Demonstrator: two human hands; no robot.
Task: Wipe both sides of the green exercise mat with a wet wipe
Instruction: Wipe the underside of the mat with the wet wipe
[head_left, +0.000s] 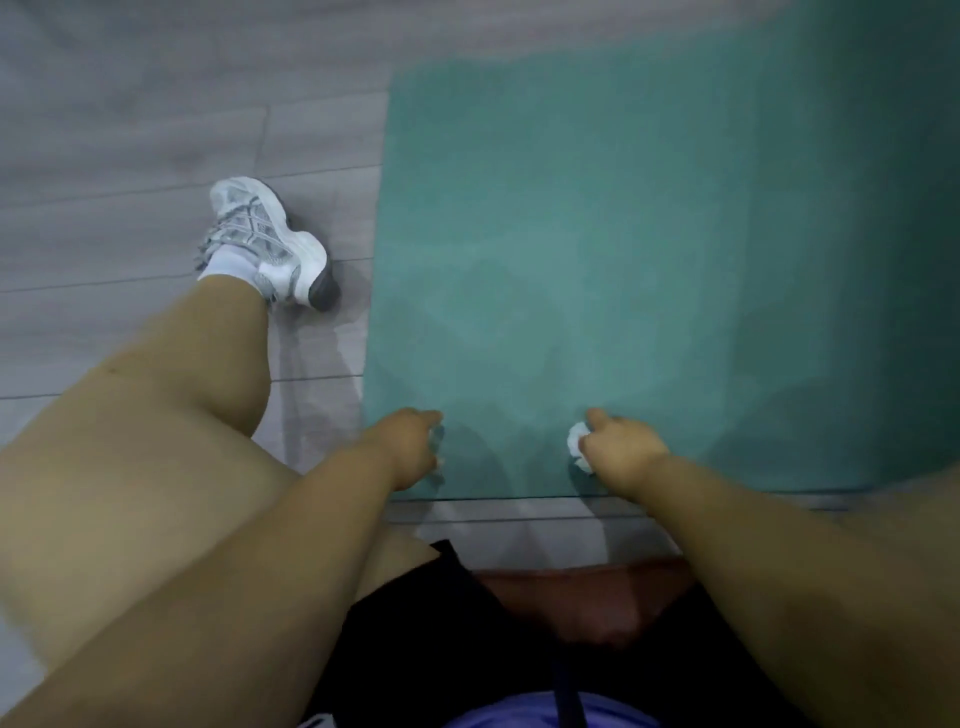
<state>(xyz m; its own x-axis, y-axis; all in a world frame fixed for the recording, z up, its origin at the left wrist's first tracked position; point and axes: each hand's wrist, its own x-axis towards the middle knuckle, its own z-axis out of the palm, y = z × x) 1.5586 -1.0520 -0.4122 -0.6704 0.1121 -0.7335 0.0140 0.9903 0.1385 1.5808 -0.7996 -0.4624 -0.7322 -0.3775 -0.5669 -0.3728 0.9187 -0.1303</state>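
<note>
The green exercise mat (597, 249) lies flat on the grey floor and stretches away from me, its near short edge just in front of my knees. My left hand (410, 447) rests on the mat's near left corner, fingers curled down onto the surface; whether they pinch the edge is hidden. My right hand (621, 449) is on the mat near the same edge, closed around a crumpled white wet wipe (577, 441) that sticks out beside my thumb.
My left leg reaches out over the grey wood-look floor (156, 130), with a white and grey sneaker (265, 239) planted left of the mat. A strip of floor shows between the mat's near edge and my body.
</note>
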